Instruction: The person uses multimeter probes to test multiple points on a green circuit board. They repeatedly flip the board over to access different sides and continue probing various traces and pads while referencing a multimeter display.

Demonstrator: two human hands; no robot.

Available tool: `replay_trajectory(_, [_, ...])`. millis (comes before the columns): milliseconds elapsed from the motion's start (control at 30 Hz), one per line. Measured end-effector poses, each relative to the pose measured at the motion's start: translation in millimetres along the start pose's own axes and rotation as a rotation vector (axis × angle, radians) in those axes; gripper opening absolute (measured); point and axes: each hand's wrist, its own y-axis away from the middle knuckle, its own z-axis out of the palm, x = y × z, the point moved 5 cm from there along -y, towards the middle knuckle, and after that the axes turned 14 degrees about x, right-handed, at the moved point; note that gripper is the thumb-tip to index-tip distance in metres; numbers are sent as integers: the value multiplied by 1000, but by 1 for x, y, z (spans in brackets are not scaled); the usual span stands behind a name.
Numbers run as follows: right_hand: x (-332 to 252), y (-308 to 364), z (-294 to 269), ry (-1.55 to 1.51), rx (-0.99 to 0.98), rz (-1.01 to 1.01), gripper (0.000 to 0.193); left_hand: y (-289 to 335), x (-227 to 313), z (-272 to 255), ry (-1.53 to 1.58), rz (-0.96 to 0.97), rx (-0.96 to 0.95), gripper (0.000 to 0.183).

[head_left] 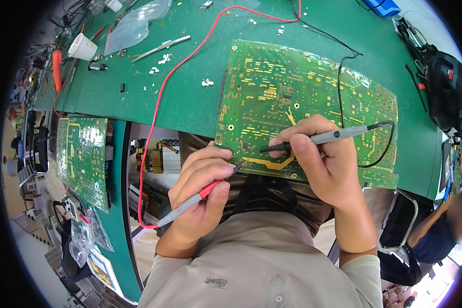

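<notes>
On the near part of the green surface [120, 109], right of centre, lies our large circuit board [318, 102]. Around its near left portion, apart from each other, our left hand [203, 177] pinches a red-and-grey probe [191, 203] and our right hand [327, 167] grips a black-and-grey probe [338, 135]. We seem to be probing; next calls for steady tips, though we cannot confirm contact.

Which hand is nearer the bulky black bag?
Right. The right hand, over the large green circuit board, is left of the bag; the left hand, at the board's near-left corner, is farther away.
</notes>
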Motion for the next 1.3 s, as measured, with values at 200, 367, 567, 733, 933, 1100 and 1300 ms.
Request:
replay_trajectory(200, [1, -1, 0, 16, -42, 35, 18, 2, -6, 5, 100, -29, 11, 15])
replay_trajectory(367, [-1, -2, -4, 99, -158, 14, 26, 2, -7, 9, 117, -13, 16, 15])
replay_trajectory(567, [0, -2, -3, 101, -156, 6, 27, 0, -7, 7, 125, -31, 10, 14])
replay_trajectory(733, [-2, -3, -4, 126, -169, -18, 26, -1, -7, 8, 116, -17, 7, 15])
replay_trajectory(933, [-1, -4, -3, 86, -132, -39, 26, -4, -5, 8, 109, -32, -4, 14])
replay_trajectory(1100, [-1, -3, -4, 96, -114, -47, 26, -5, -5, 8, 106, -27, -16, 14])
replay_trajectory(1300, [-7, -3, -3, 140, -118, -224, 22, -9, 2, 9, 81, -2, -92, 16])
